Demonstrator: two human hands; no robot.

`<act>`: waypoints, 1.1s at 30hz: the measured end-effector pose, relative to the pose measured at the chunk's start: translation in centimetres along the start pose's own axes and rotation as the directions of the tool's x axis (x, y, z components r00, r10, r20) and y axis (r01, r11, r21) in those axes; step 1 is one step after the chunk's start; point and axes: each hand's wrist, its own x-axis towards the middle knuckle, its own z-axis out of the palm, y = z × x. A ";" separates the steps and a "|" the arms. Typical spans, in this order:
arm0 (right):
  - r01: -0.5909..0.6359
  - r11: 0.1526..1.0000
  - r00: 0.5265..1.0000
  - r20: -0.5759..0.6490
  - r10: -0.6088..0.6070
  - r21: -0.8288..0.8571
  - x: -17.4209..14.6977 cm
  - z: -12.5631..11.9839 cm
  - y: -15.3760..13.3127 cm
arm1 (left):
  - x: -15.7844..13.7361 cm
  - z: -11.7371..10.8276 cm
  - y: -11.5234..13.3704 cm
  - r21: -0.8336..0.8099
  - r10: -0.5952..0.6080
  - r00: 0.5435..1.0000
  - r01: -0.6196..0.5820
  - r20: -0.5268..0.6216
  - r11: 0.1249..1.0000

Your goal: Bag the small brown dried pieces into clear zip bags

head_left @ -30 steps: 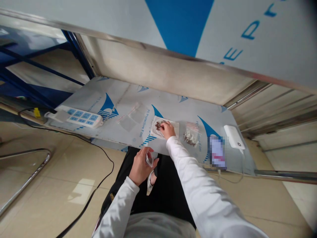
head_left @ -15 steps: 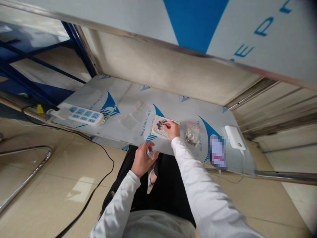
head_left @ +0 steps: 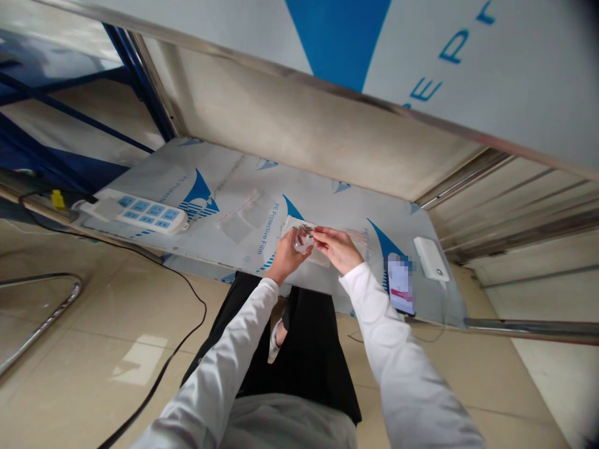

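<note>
Above the shelf, my left hand [head_left: 286, 254] is closed around a small clear plastic bag [head_left: 302, 242]. My right hand [head_left: 340, 248] meets it there, its fingertips pinched at the bag's top edge. Small dark pieces [head_left: 306, 229] show at those fingertips; they are too small to name. Beneath both hands lies a white sheet [head_left: 321, 259], mostly covered by them. My right hand and forearm hide most of the bag of small parts to the right, with only a pale pink strip of it [head_left: 359, 238] showing.
A film-covered metal shelf [head_left: 253, 259] carries a flat clear bag [head_left: 241, 218], a white power strip [head_left: 152, 213] at left, and a phone [head_left: 401, 285] and white power bank [head_left: 430, 258] at right. An upper shelf [head_left: 224, 28] overhangs. A black cable [head_left: 187, 337] crosses the floor.
My left hand has moved up and right from the shelf's front edge with the clear bag. My right hand has lifted from the white sheet to meet it. The view has shifted slightly.
</note>
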 end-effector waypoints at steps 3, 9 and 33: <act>-0.053 0.998 0.995 0.089 0.055 -0.018 -0.9 0.3 -0.6 | 0.3 0.3 0.5 -0.037 0.048 0.999 -0.047 0.013 0.998; 0.080 0.873 0.997 0.040 -0.069 -0.481 -0.8 0.9 -1.4 | -0.2 0.6 0.9 -0.087 0.131 0.991 -0.130 0.012 0.988; 0.241 0.485 0.957 0.123 -0.263 -0.841 4.5 2.7 5.8 | -4.9 -3.6 -1.5 -0.095 -0.160 0.953 0.140 -0.257 0.986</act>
